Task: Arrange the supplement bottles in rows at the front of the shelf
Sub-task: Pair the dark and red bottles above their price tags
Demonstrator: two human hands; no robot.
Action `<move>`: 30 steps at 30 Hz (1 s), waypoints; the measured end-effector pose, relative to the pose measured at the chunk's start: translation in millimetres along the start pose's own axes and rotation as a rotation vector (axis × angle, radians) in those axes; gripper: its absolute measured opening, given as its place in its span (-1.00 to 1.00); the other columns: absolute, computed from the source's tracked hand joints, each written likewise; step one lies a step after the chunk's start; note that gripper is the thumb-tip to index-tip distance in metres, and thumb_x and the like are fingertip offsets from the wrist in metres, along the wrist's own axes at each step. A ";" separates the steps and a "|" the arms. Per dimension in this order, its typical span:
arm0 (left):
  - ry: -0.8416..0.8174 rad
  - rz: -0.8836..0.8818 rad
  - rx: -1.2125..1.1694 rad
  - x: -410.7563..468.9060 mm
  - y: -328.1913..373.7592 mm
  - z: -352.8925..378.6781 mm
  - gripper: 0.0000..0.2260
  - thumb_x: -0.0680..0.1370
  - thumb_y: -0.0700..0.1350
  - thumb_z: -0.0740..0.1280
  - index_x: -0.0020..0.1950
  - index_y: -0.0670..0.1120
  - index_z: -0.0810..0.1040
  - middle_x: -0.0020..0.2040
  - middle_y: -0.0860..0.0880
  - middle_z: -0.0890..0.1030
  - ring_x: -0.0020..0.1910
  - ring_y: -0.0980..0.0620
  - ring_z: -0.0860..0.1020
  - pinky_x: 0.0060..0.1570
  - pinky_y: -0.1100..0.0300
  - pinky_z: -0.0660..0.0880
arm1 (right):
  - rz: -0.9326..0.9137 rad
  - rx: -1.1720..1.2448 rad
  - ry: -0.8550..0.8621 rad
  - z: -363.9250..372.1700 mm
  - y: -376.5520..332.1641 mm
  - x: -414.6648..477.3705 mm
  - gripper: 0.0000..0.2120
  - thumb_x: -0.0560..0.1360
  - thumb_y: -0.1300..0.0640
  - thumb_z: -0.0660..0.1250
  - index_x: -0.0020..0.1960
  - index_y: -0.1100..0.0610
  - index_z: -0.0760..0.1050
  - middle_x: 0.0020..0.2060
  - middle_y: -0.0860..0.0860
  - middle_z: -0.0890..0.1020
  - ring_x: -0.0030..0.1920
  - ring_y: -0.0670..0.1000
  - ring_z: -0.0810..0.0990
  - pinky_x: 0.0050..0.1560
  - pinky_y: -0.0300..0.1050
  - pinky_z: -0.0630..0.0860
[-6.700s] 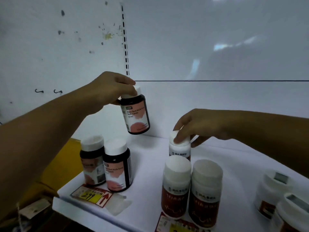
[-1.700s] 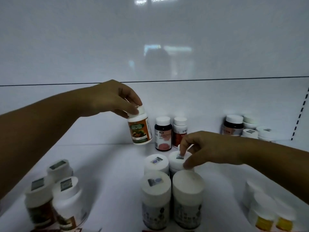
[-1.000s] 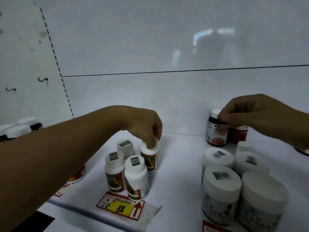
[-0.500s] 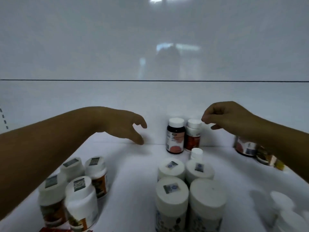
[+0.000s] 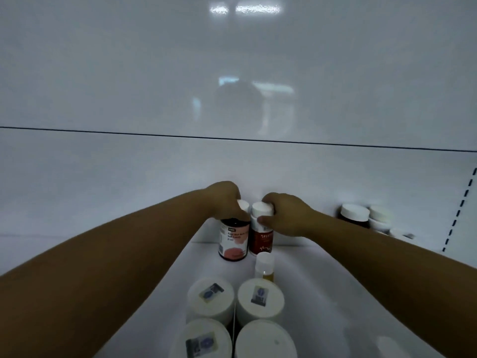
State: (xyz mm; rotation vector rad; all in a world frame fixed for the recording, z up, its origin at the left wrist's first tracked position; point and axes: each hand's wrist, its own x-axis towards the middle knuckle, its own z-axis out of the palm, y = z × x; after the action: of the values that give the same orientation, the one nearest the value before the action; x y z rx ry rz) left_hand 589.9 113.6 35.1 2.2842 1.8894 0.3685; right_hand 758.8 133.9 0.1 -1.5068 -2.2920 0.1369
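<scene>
Two supplement bottles stand side by side at the back of the white shelf (image 5: 322,275). My left hand (image 5: 225,201) grips the white cap of the dark bottle with a pink label (image 5: 233,242). My right hand (image 5: 281,214) grips the cap of the red-labelled bottle (image 5: 262,240) beside it. In front of them stands a small white-capped bottle (image 5: 264,266). Nearer to me, several wide white-lidded jars (image 5: 260,298) stand in two rows at the shelf front.
More white-capped bottles (image 5: 355,215) cluster at the back right, near a dashed slot strip (image 5: 459,210) on the back wall. A further white cap shows at the lower right edge.
Half a second ago both hands hovered empty above the back bottles. Now each has come down and closed on a bottle cap.
</scene>
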 end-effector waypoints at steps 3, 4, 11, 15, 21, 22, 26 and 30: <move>-0.006 -0.001 -0.123 0.1 -7.2 2.2 -0.60 0.37 -0.04 0.49 0.14 -0.18 0.58 0.09 -0.14 0.62 0.04 -0.09 0.57 0.05 0.04 0.56 | 0.103 0.120 0.013 3.5 -0.6 3.7 -0.57 0.38 -0.11 0.41 0.08 0.16 0.48 0.01 0.10 0.60 -0.09 0.04 0.52 -0.18 -0.14 0.43; 0.002 -0.004 -0.172 -2.3 -8.9 2.7 -0.61 0.37 -0.06 0.49 0.14 -0.18 0.58 0.10 -0.14 0.61 0.04 -0.08 0.56 0.05 0.05 0.56 | 0.131 0.162 0.007 2.7 -1.5 3.0 -0.57 0.35 -0.13 0.43 0.04 0.17 0.50 -0.02 0.10 0.61 -0.12 0.03 0.53 -0.22 -0.16 0.42; 0.315 0.042 -0.598 -60.1 -3.5 -54.6 -0.58 0.41 0.03 0.44 0.24 -0.06 0.54 0.10 0.01 0.55 -0.01 0.09 0.54 -0.15 0.30 0.44 | 0.086 0.848 0.175 -63.2 -41.2 -20.1 -0.55 0.26 -0.06 0.53 0.01 0.10 0.43 -0.06 0.05 0.60 -0.11 -0.01 0.60 -0.20 -0.12 0.53; 0.598 0.072 -0.590 -129.8 1.3 -99.4 -0.66 0.43 0.17 0.35 0.15 0.07 0.52 0.05 0.07 0.58 -0.07 0.17 0.56 -0.26 0.28 0.45 | -0.078 1.090 0.160 -98.4 -93.8 -43.2 -0.52 0.28 -0.13 0.49 0.05 0.11 0.48 -0.10 0.03 0.66 -0.13 -0.01 0.66 -0.24 -0.13 0.54; 0.734 -0.055 -0.756 -239.4 -17.7 -106.2 -0.53 0.31 0.19 0.45 0.15 0.04 0.50 -0.06 0.03 0.61 -0.17 0.08 0.65 -0.24 0.20 0.55 | -0.245 1.129 -0.036 -90.0 -180.0 -96.9 -0.52 0.28 -0.15 0.46 0.07 0.12 0.55 -0.10 0.02 0.71 -0.10 -0.01 0.68 -0.09 -0.06 0.59; 0.745 -0.079 -0.791 -257.6 -23.0 -104.3 -0.50 0.27 0.21 0.45 0.12 0.03 0.53 -0.07 0.02 0.64 -0.18 0.07 0.66 -0.23 0.17 0.57 | -0.262 1.137 -0.062 -86.1 -194.2 -107.7 -0.55 0.29 -0.15 0.45 0.04 0.12 0.57 -0.12 0.01 0.72 -0.12 -0.03 0.69 -0.10 -0.07 0.59; 0.810 -0.120 -0.905 -329.2 -54.9 -87.9 -0.46 0.14 0.28 0.41 0.01 0.03 0.62 -0.14 0.04 0.71 -0.20 0.07 0.69 -0.28 0.20 0.59 | -0.332 1.208 -0.159 -62.6 -254.8 -157.1 -0.51 0.19 -0.22 0.43 -0.04 0.10 0.61 -0.20 -0.03 0.73 -0.20 -0.08 0.70 -0.28 -0.22 0.56; 0.806 -0.175 -1.086 -392.6 -95.8 -65.3 -0.57 0.22 0.20 0.45 -0.02 0.00 0.65 -0.09 -0.06 0.72 -0.14 -0.08 0.69 -0.20 0.05 0.64 | -0.335 1.257 -0.188 -23.5 -315.7 -202.4 -0.41 0.10 -0.31 0.42 -0.01 0.04 0.59 -0.18 -0.05 0.73 -0.20 -0.08 0.70 -0.27 -0.20 0.58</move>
State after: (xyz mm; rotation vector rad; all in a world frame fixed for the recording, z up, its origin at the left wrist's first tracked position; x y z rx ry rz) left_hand 412.6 -255.3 36.2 1.2647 1.4353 1.9100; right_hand 565.3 -182.7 59.2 -0.4530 -1.8168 1.3455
